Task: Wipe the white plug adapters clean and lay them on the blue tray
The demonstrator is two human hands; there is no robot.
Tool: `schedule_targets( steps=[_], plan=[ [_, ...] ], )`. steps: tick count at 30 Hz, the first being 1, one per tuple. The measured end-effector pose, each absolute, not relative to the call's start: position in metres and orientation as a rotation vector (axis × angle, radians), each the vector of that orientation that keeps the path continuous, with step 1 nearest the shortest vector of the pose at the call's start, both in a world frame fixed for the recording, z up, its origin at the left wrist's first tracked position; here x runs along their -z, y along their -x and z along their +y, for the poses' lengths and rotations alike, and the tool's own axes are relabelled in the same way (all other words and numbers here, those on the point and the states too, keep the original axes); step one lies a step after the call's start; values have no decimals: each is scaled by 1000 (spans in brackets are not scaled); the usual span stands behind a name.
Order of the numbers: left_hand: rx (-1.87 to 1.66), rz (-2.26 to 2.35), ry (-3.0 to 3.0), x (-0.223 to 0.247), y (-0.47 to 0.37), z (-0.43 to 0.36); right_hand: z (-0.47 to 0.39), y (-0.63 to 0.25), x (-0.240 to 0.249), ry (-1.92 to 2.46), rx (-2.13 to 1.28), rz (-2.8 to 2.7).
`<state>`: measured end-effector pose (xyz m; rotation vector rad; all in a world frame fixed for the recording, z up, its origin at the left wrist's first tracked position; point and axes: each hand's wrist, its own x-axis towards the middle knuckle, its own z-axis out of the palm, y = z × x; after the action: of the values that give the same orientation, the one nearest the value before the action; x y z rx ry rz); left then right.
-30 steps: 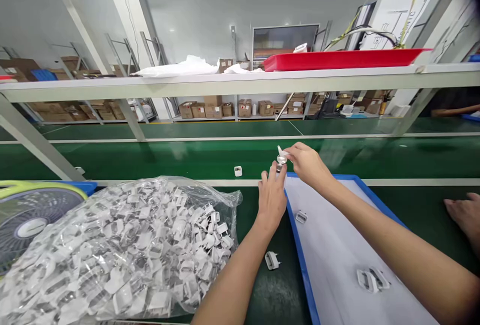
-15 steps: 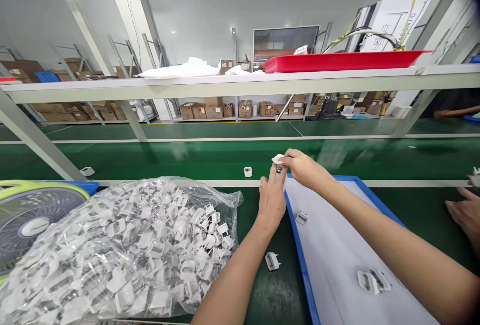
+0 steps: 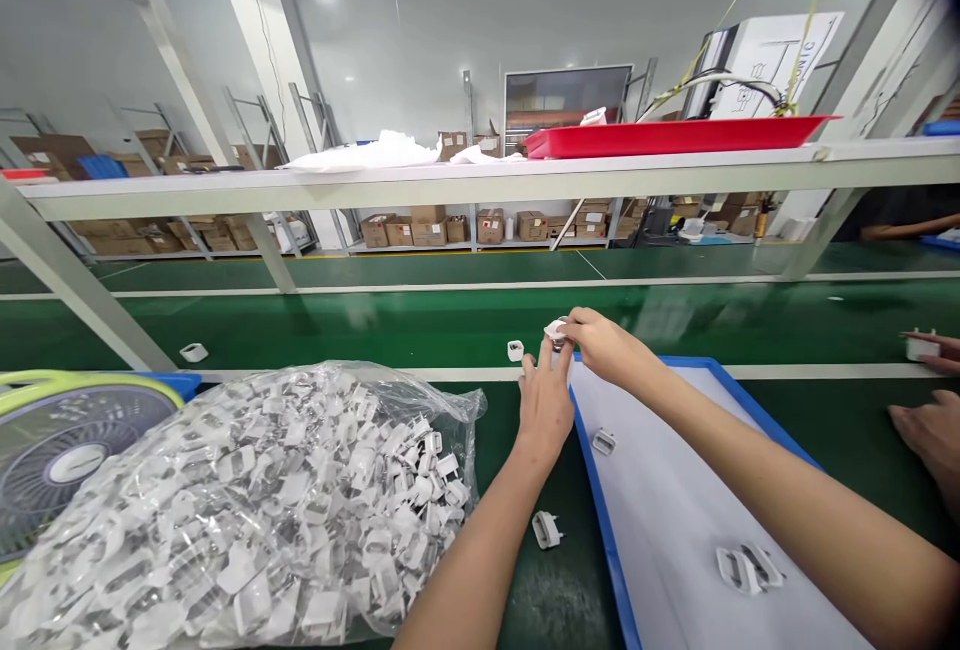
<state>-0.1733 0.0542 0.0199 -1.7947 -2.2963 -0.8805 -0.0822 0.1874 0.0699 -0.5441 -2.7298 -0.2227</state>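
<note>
Over the near edge of the green conveyor belt (image 3: 420, 325), both my hands meet at one small white plug housing (image 3: 556, 330). My right hand (image 3: 600, 340) pinches it from the right between thumb and fingers. From below, my left hand (image 3: 546, 400) has its index and middle fingers raised against it, the other fingers curled; metal shows between the fingertips. Just left on the belt stands another white housing (image 3: 515, 351). A loose two-pin plug housing (image 3: 547, 530) lies on the green surface beside my left forearm.
A clear plastic bag (image 3: 247, 510) full of white housings fills the left front, beside a green-rimmed fan (image 3: 75, 465). Under my right forearm lies a blue-edged white tray (image 3: 652, 530) with several housings. A co-worker's hand (image 3: 930, 440) is at right. A shelf (image 3: 420, 185) crosses overhead.
The loose housings on the belt have shifted right. My hands stay together at the same housing, almost unmoved. At the far right, a co-worker's other hand has appeared at a white plug housing.
</note>
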Motion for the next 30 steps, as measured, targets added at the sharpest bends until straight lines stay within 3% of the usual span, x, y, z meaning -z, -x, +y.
schedule_targets(
  steps=[30],
  plan=[
    [814, -2311, 1725, -20, 170, 52, 181, 79, -72, 581, 297, -2646]
  ],
)
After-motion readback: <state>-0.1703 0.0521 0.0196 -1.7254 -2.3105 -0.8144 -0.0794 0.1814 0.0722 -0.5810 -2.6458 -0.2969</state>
